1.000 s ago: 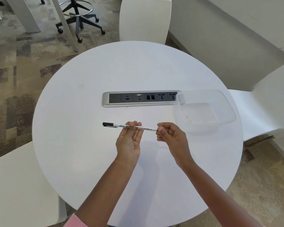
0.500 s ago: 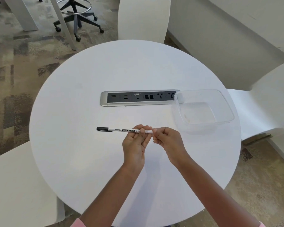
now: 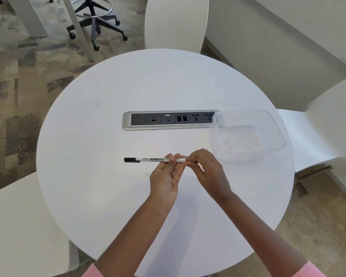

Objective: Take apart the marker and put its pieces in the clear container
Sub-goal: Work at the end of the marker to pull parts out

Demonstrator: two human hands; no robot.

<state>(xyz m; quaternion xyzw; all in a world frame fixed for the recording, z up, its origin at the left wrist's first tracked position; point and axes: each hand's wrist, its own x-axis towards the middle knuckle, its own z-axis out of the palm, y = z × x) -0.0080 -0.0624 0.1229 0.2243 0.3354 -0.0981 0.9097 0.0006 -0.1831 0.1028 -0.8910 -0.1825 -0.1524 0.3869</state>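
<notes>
Marker (image 3: 154, 159) is held level just above the table (image 3: 108, 196), near centre, with the black cap (image 3: 131, 159) fitted at its left end, clear of both hands. The left hand (image 3: 166, 176) curls its fingers round the barrel close to the right end. The right hand (image 3: 206, 170) pinches that end. Over the last second the left hand has slid rightward along the barrel to meet the right. Judgement: a grip braced to work the right end loose, with nothing separated yet. The clear container (image 3: 242, 136), to the right, holds no pieces.
</notes>
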